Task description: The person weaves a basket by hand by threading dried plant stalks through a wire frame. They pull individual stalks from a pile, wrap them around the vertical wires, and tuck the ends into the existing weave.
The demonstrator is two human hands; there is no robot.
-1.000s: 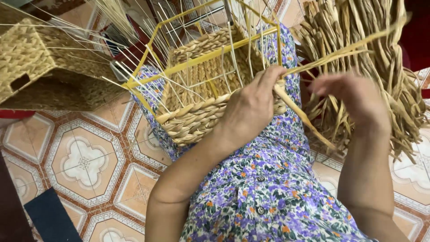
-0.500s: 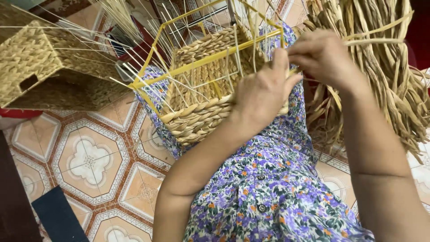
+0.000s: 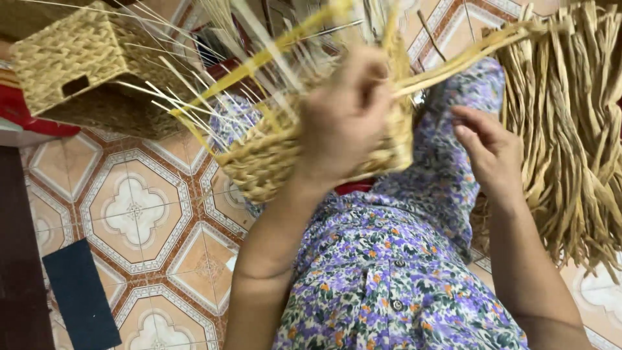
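A half-woven straw basket (image 3: pixel 265 165) on a yellow wire frame rests on my lap, with thin upright spokes sticking out to the upper left. My left hand (image 3: pixel 343 120) grips its near wall, fingers closed over the weave and rim. A long flat straw strand (image 3: pixel 466 58) runs from the basket top toward the right. My right hand (image 3: pixel 489 149) hovers just right of the basket over my floral dress, fingers loosely spread, holding nothing that I can see.
A finished woven box (image 3: pixel 65 55) with a handle slot stands at the upper left. A thick bundle of dried straw (image 3: pixel 576 129) hangs at the right. Patterned floor tiles (image 3: pixel 136 214) lie below, with a dark flat rectangle (image 3: pixel 81 295) at the lower left.
My left hand lifted and turned the basket nearer to the camera. My right hand let go of the strand near the rim and dropped down to the right.
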